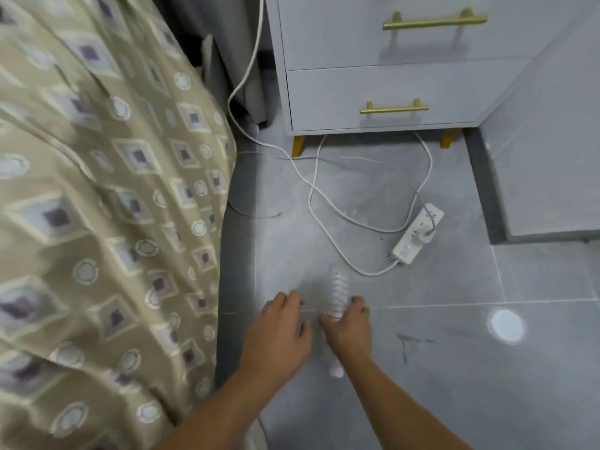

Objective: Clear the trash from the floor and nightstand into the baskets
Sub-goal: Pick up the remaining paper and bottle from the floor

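**Both hands low over a clear bottle on the bedside floor**

A grey tiled floor (438, 368) runs between a bed on the left and a white nightstand (383, 69) at the top. The bed's patterned beige cover (97, 190) hangs down over the bed's edge and fills the left side of the view. The nightstand has two drawers with gold bar handles and stands on short gold legs. A white power strip (417, 233) lies on the tiles in front of it, with a plug in one socket and a small light lit; its white cable (328, 203) loops loosely across the floor and under the nightstand, and another strand climbs beside the bed. A round bright reflection sits on the tiles to the right.

A clear ribbed plastic bottle (337, 292) is at the lower centre, blurred, running lengthwise away from the viewer between the two hands, its white cap end showing below the right wrist.

The left hand (279, 329) reaches forward palm down, fingers loosely spread and holding nothing, just beside the bottle. The right hand (350, 326) has its fingers and thumb curled round the bottle's middle; the blur leaves the firmness of that grasp unclear.
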